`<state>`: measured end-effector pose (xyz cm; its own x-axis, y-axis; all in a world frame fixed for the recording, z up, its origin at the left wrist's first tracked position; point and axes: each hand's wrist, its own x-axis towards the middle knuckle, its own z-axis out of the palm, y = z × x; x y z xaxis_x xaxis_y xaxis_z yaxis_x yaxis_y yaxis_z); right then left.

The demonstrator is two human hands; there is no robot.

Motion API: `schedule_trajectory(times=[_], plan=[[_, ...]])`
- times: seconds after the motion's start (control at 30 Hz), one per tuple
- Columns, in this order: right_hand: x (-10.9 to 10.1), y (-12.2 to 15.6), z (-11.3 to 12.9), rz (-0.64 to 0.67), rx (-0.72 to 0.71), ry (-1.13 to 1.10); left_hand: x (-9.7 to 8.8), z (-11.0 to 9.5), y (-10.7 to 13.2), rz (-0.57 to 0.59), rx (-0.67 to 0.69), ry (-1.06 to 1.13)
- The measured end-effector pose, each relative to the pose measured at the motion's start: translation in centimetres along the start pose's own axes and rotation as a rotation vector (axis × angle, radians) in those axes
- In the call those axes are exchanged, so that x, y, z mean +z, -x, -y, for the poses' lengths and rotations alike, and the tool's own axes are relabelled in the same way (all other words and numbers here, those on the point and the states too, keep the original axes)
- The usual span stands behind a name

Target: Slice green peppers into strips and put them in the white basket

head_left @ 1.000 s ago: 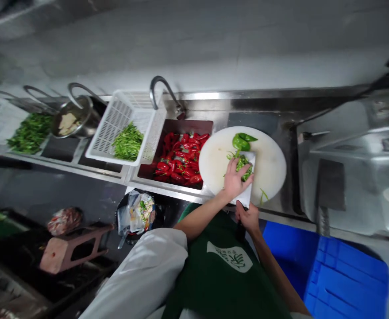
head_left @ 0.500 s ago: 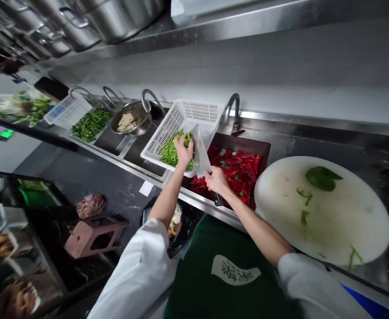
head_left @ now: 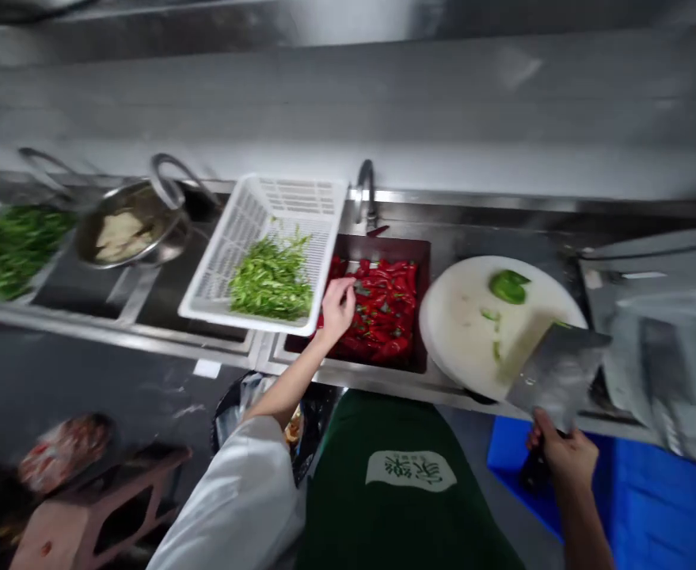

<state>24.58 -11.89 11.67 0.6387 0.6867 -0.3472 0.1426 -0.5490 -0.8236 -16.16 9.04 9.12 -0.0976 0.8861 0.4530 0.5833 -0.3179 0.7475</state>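
- Leafy greens (head_left: 15,245) lie at the left end of the steel counter (head_left: 261,348).
- A steel pot (head_left: 173,241) holding pale pieces (head_left: 123,235) stands to their right.
- The white basket (head_left: 217,249) sits left of the faucet (head_left: 367,186); chopped greens (head_left: 273,281) are heaped toward its near right corner.
- The left hand (head_left: 339,307) is just beside the basket's right edge, over the red peppers (head_left: 383,305) in the dark basin (head_left: 410,250). Its fingers curl loosely, thumb close to the forefinger; whether they pinch or touch anything I cannot tell.
- On the round cutting board (head_left: 466,364), a green pepper piece (head_left: 509,286) rests near the far edge, with small green scraps (head_left: 494,332) nearer the middle.
- The cleaver (head_left: 561,372) has its blade over the board's near right edge.
- The right hand (head_left: 566,457) grips its handle, fingers wrapped round it, above the blue bin (head_left: 662,507).
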Motion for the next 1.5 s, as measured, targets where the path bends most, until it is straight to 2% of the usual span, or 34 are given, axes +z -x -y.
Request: schedule_trajectory(times=[0.1,0.17,0.23,0.3,0.37,0.43,0.5,0.6,0.7,0.8,0.87,0.97,1.03,1.1,1.17,1.23,1.4,1.5], plan=[[-3.8,1.2,-1.4,-0.218,0.141,-0.099,9.0,-3.5,2.4,0.431,0.096,0.166],[-6.1,1.7,-2.2,-0.267,0.187,-0.139,15.3,-5.3,3.5,0.632,0.137,0.207],[-8.3,2.1,-3.2,-0.265,0.205,-0.146,21.1,-7.0,4.4,0.749,0.184,0.203],[-10.3,2.5,-4.4,-0.259,0.225,-0.152,26.0,-8.8,5.3,0.783,0.204,0.147],[-11.9,2.7,-5.7,-0.243,0.234,-0.157,30.0,-10.8,6.6,0.77,0.174,0.07],[-13.3,2.5,-7.0,-0.218,0.222,-0.158,33.1,-13.0,8.3,0.753,0.136,0.022],[-14.5,1.9,-8.2,-0.206,0.212,-0.161,35.6,-15.6,10.6,0.766,0.151,0.024],[-16.4,0.6,-10.0,-0.218,0.224,-0.174,38.4,-19.6,14.1,0.818,0.26,0.039],[-18.3,-0.6,-11.5,-0.21,0.234,-0.168,40.0,-21.9,16.1,0.866,0.384,0.073],[-19.7,-1.7,-12.2,-0.166,0.234,-0.172,39.2,-21.2,15.4,0.895,0.467,0.171],[-19.8,-2.5,-12.1,-0.109,0.237,-0.176,36.9,-19.4,13.9,0.907,0.472,0.196],[-18.9,-4.1,-11.7,0.074,0.21,-0.167,32.0,-16.4,11.4,0.902,0.397,0.137],[-17.6,-5.6,-11.6,0.213,0.174,-0.165,29.2,-15.1,10.5,0.813,0.288,0.076],[-16.3,-7.3,-11.9,0.311,0.164,-0.177,28.0,-14.4,10.5,0.648,0.13,-0.001],[-15.3,-8.9,-12.5,0.362,0.176,-0.195,28.3,-14.6,11.6,0.538,-0.009,-0.079],[-14.6,-10.0,-13.3,0.392,0.183,-0.195,29.7,-15.7,13.4,0.535,-0.075,-0.128],[-12.3,-10.8,-13.4,0.561,0.137,0.01,33.6,-19.9,18.8,0.622,-0.031,-0.05],[-9.1,-9.9,-11.7,0.658,0.019,0.144,34.9,-21.0,20.1,0.559,0.029,-0.043]])
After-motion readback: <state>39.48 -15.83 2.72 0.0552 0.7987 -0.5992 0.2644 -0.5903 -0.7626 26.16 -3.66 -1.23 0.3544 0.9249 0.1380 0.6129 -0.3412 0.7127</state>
